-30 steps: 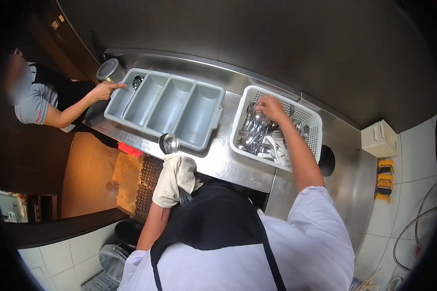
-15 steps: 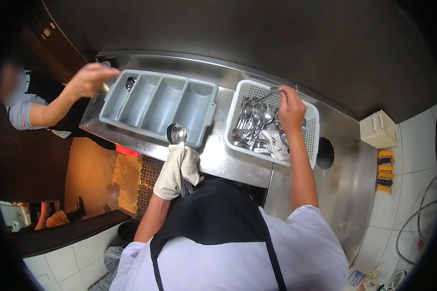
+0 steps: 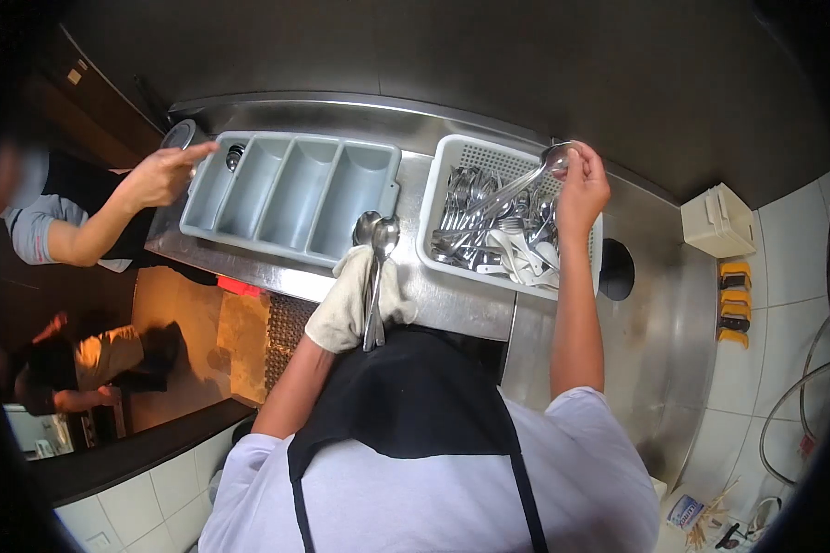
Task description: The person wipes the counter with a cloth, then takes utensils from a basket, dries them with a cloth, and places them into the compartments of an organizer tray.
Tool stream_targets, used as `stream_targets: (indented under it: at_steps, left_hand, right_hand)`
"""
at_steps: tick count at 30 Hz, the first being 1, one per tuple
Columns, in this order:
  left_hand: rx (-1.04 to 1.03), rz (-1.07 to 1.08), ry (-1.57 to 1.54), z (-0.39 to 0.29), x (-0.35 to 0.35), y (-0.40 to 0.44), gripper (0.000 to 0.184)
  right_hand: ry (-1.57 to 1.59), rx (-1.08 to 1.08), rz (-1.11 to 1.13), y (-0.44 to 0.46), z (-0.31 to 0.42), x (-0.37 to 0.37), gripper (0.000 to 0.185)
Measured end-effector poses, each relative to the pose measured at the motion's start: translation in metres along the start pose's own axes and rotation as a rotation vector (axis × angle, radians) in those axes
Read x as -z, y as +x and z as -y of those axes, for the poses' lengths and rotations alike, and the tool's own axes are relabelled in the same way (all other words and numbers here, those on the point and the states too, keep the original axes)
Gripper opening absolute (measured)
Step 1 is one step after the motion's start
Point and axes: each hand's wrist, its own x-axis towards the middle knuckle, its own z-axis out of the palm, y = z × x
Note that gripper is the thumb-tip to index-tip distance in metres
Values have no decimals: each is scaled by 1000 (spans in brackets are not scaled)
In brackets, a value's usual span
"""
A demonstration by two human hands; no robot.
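Note:
My left hand (image 3: 346, 309), wrapped in a cream cloth (image 3: 339, 315), is closed on at least two metal spoons (image 3: 385, 235), their bowls pointing up and away from me. The fingers are hidden under the cloth. Above the white perforated basket (image 3: 426, 235), my right hand (image 3: 585, 192) pinches a shiny metal spoon (image 3: 557, 158) at its bowl end; the handle slants down left over the pile. Mixed metal cutlery (image 3: 475, 198) and white spoons (image 3: 518, 258) lie in the basket. To the left stands a grey cutlery tray (image 3: 295, 256) with several lengthwise compartments; a few spoons (image 3: 234, 157) lie in its leftmost one.
A co-worker's hand (image 3: 166, 175) reaches near the tray's left end. Another person (image 3: 92, 364) is farther off at lower left. On the steel counter (image 3: 470, 309), a dark round opening (image 3: 617, 269) lies right of the basket. A beige container (image 3: 717, 232) stands by the wall.
My right hand has lifted a spoon up from the basket. My left hand with cloth and spoons has shifted right. The co-worker's hand is lower, and the person at lower left shows more.

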Motion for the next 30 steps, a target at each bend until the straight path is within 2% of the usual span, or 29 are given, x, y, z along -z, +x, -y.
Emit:
stream_targets:
  at_steps: [4, 5, 6, 7, 8, 10, 11, 13, 14, 15, 18, 20, 21, 24, 25, 26, 28, 30]
  left_hand:
    - [122, -64, -560, 5, -19, 16, 35]
    - [278, -115, -1000, -26, -3, 23, 35]
    - [381, -93, -1289, -34, 1, 26, 35]
    - [503, -101, -1573, -42, 6, 28, 34]
    - [571, -34, -1705, -37, 4, 26, 32]
    - [711, 103, -1961, -23, -5, 23, 28]
    - [603, 164, -2361, -11, -20, 24, 27]
    - [630, 106, -1756, -5, -26, 16, 30]
    - [704, 172, -1907, 4, -30, 12, 28]
    - [682, 168, -1885, 9, -34, 8, 27]
    - [634, 101, -1799, 14, -40, -1, 24]
    - [642, -35, -1720, 7, -35, -1, 23]
    - [736, -48, -1863, -3, -17, -3, 17]
    - [688, -16, -1899, 13, -24, -9, 10]
    - [646, 94, -1920, 23, -29, -12, 10]
    - [647, 55, -1902, 21, -28, -11, 11]
    - [655, -32, -1859, 15, -21, -13, 14]
    - [604, -5, -1887, 10, -12, -11, 15]
  right_hand:
    - [64, -196, 254, -30, 30, -13, 20]
    - [86, -190, 363, -43, 38, -24, 21]
    - [108, -184, 470, -57, 46, -36, 22]
    - [-1, -139, 571, -72, 45, -50, 23]
    - [-112, -94, 671, -85, 40, -62, 24]
    - [-129, -88, 795, -100, 29, -81, 27]
    - [-136, -84, 862, -105, 22, -86, 28]
    - [-75, -174, 780, -102, -4, -93, 32]
    - [-48, -220, 743, -98, -18, -93, 33]
    - [-310, -90, 824, -91, -34, -88, 38]
    - [-664, 146, 1084, -98, -74, -69, 37]
    - [-583, 124, 1108, -96, -85, -61, 38]
    - [-559, 108, 1094, -94, -80, -56, 38]
    - [-512, -4, 1069, -84, -66, -44, 42]
    - [-509, -19, 1093, -81, -64, -36, 42]
    - [-505, -27, 1114, -76, -63, -30, 42]
    - [-695, 82, 1197, -74, -68, -11, 40]
    - [-825, 194, 1246, -76, -74, 8, 37]
